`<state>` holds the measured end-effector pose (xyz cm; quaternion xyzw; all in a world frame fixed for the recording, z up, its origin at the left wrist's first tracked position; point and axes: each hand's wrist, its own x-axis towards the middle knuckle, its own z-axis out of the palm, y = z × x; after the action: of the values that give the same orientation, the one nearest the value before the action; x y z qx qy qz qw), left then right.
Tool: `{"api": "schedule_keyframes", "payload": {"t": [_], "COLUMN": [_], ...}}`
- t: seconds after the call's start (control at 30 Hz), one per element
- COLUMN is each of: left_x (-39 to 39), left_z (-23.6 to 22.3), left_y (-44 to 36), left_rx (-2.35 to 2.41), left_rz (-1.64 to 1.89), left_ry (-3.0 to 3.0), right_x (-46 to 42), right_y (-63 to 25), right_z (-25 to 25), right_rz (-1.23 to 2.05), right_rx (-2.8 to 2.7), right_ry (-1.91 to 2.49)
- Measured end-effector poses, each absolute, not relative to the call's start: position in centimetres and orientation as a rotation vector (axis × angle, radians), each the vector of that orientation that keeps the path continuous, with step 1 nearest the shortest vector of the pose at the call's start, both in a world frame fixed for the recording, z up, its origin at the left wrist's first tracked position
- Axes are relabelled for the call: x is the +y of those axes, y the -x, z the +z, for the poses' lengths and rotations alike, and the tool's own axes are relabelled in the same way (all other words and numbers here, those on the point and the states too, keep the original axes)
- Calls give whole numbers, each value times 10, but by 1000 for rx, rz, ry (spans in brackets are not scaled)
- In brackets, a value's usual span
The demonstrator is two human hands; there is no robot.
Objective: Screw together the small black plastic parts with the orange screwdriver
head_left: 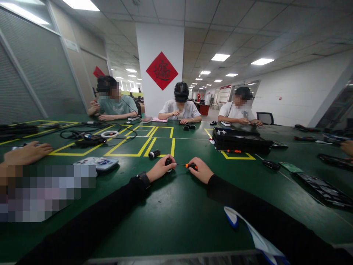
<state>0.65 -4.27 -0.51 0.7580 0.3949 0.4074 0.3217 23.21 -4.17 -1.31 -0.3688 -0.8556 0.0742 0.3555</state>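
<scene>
My left hand [161, 168] is closed around a small black cylindrical part [168, 161] resting on the green table [176, 217]. My right hand [200, 170] grips a small screwdriver with an orange handle [191, 166]; its thin shaft points left at the black part. Both arms are in black sleeves. A second small black cylinder [154, 154] lies just beyond my left hand, near the yellow tape lines.
A phone [96, 163] lies to the left beside another person's hand [26, 152]. A black tray [242, 140] with an orange screwdriver sits ahead right. Cables and a tape roll [109, 134] lie at the left. Three people work across the table. Dark boards [322, 187] lie at the right.
</scene>
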Motion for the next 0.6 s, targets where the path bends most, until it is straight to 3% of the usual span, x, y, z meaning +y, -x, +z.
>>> {"api": "schedule_keyframes", "payload": {"t": [0.6], "left_x": [-43], "left_z": [-4], "left_y": [-7], "left_rx": [1033], "left_rz": [1055], "left_ry": [-1974], "right_x": [-41], "right_y": [-231], "right_z": [-13], "right_rz": [197], "right_rx": [-2256], "right_ry": [964]}}
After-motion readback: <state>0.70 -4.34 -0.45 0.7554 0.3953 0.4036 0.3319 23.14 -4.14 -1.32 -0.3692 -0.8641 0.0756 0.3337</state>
